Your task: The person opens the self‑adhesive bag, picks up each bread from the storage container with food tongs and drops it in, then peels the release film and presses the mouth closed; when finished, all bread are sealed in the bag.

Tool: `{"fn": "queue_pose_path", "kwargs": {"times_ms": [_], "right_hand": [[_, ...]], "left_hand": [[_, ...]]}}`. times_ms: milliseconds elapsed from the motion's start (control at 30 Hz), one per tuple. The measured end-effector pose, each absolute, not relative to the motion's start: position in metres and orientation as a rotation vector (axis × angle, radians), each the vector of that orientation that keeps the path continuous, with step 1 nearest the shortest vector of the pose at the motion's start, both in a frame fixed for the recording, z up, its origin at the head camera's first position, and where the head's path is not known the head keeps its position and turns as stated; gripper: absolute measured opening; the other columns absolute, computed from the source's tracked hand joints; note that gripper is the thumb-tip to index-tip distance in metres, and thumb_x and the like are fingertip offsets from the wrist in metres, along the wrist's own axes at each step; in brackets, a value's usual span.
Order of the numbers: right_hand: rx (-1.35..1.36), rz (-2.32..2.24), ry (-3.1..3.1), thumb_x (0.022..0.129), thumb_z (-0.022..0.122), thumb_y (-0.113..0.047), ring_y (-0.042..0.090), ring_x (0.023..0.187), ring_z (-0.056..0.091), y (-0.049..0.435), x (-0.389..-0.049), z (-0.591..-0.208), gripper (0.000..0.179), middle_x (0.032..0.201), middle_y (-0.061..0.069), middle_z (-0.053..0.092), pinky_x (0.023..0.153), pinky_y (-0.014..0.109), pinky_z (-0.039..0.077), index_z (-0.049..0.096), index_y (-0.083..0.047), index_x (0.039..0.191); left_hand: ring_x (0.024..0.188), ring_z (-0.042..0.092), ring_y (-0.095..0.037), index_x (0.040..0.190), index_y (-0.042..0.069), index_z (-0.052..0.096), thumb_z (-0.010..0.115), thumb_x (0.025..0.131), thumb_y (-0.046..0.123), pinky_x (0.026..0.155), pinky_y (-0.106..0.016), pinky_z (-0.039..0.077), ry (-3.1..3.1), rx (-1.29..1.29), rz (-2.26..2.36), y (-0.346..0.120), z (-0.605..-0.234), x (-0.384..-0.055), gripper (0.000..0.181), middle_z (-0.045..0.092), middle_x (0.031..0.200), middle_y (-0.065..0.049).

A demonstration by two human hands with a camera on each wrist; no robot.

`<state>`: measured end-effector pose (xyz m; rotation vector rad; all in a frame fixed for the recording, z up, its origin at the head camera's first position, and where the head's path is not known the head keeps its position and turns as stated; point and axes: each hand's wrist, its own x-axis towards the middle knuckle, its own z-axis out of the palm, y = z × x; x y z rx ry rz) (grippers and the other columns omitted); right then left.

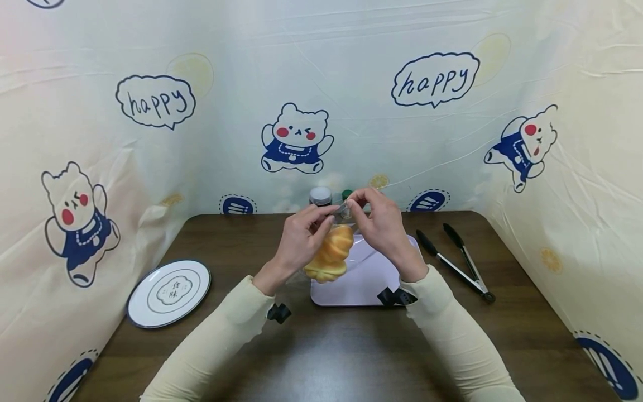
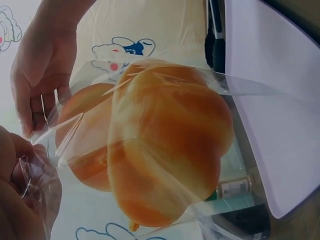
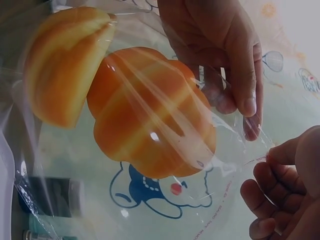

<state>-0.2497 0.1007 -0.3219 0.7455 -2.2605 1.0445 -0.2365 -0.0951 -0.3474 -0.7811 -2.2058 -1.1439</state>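
Note:
Between both hands hangs a clear plastic bag [image 2: 45,155] with bread [image 1: 334,251] inside, raised over the table. Two golden-brown pieces show through the film in the wrist views: a lobed bun [image 3: 150,115] and a smaller piece [image 3: 70,65] beside it. My left hand [image 1: 303,237] pinches the bag's top edge between thumb and fingers. Close by on the right, my right hand [image 1: 382,223] pinches the same edge, its thumb against the forefinger. A strip with small red print [image 3: 220,207] runs along the film near the right fingertips.
Under and behind the bag lies a lavender tray [image 1: 366,279]. Black-handled tongs [image 1: 464,271] lie spread to the right. On the left sits a white plate [image 1: 145,301] with a dark rim. A grey-lidded jar [image 1: 320,195] and a green-capped bottle [image 1: 346,194] stand at the back.

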Motion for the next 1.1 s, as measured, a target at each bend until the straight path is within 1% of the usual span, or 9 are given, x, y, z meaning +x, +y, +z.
{"fn": "queue_pose_path", "kwargs": {"times_ms": [333, 433, 533, 667, 800, 900, 1000, 1100], "right_hand": [[0.677, 1.196, -2.299, 0.101, 0.059, -0.021, 0.02, 0.091, 0.058, 0.102, -0.248, -0.32, 0.015, 0.099, 0.009, 0.065, 0.064, 0.028, 0.047, 0.063, -0.008, 0.107], [0.643, 1.231, -2.307, 0.102, 0.058, -0.023, 0.02, 0.091, 0.057, 0.104, -0.249, -0.319, 0.017, 0.101, 0.01, 0.066, 0.063, 0.028, 0.046, 0.063, -0.007, 0.108], [0.575, 1.273, -2.308, 0.102, 0.057, -0.025, 0.021, 0.086, 0.057, 0.107, -0.249, -0.318, 0.021, 0.101, 0.011, 0.066, 0.061, 0.028, 0.045, 0.063, -0.007, 0.109], [0.493, 1.338, -2.283, 0.103, 0.057, -0.027, 0.02, 0.085, 0.056, 0.114, -0.251, -0.317, 0.023, 0.1, 0.011, 0.065, 0.064, 0.027, 0.044, 0.063, -0.007, 0.111], [0.44, 1.394, -2.233, 0.102, 0.058, -0.029, 0.019, 0.086, 0.058, 0.122, -0.253, -0.316, 0.025, 0.099, 0.012, 0.067, 0.063, 0.023, 0.044, 0.064, -0.006, 0.11], [0.41, 1.433, -2.185, 0.101, 0.058, -0.03, 0.02, 0.085, 0.06, 0.128, -0.256, -0.316, 0.028, 0.099, 0.014, 0.069, 0.06, 0.021, 0.043, 0.065, -0.005, 0.109], [0.392, 1.475, -2.146, 0.101, 0.059, -0.032, 0.021, 0.086, 0.061, 0.136, -0.259, -0.317, 0.029, 0.1, 0.013, 0.07, 0.06, 0.019, 0.042, 0.065, -0.004, 0.108], [0.376, 1.517, -2.12, 0.1, 0.06, -0.032, 0.023, 0.086, 0.062, 0.143, -0.262, -0.319, 0.029, 0.098, 0.008, 0.069, 0.061, 0.019, 0.042, 0.065, -0.005, 0.108]], "left_hand": [[0.067, 0.054, -0.011, 0.12, 0.012, 0.073, 0.063, 0.099, 0.018, 0.06, -0.021, 0.052, -2.203, -0.754, -1.158, -0.094, -0.347, -0.236, 0.024, 0.06, 0.08, -0.002], [0.067, 0.055, -0.012, 0.12, 0.012, 0.072, 0.063, 0.099, 0.018, 0.061, -0.021, 0.053, -2.198, -0.739, -1.157, -0.095, -0.348, -0.236, 0.024, 0.062, 0.081, -0.002], [0.068, 0.056, -0.012, 0.123, 0.013, 0.071, 0.063, 0.099, 0.02, 0.062, -0.021, 0.053, -2.204, -0.703, -1.164, -0.096, -0.349, -0.236, 0.026, 0.064, 0.084, -0.002], [0.07, 0.059, -0.013, 0.126, 0.013, 0.07, 0.064, 0.098, 0.021, 0.063, -0.021, 0.055, -2.205, -0.647, -1.211, -0.099, -0.35, -0.237, 0.029, 0.067, 0.086, -0.004], [0.072, 0.061, -0.013, 0.127, 0.012, 0.069, 0.065, 0.098, 0.022, 0.065, -0.022, 0.055, -2.197, -0.613, -1.249, -0.1, -0.35, -0.237, 0.032, 0.069, 0.087, -0.005], [0.076, 0.063, -0.012, 0.123, 0.013, 0.071, 0.066, 0.097, 0.023, 0.068, -0.021, 0.055, -2.195, -0.595, -1.267, -0.101, -0.35, -0.237, 0.029, 0.07, 0.089, -0.004], [0.079, 0.064, -0.012, 0.116, 0.013, 0.073, 0.067, 0.097, 0.023, 0.07, -0.022, 0.056, -2.191, -0.588, -1.298, -0.103, -0.35, -0.237, 0.023, 0.071, 0.092, -0.001], [0.081, 0.064, -0.012, 0.111, 0.013, 0.073, 0.066, 0.097, 0.023, 0.071, -0.023, 0.056, -2.19, -0.578, -1.336, -0.104, -0.351, -0.236, 0.018, 0.072, 0.094, 0.0]]}}
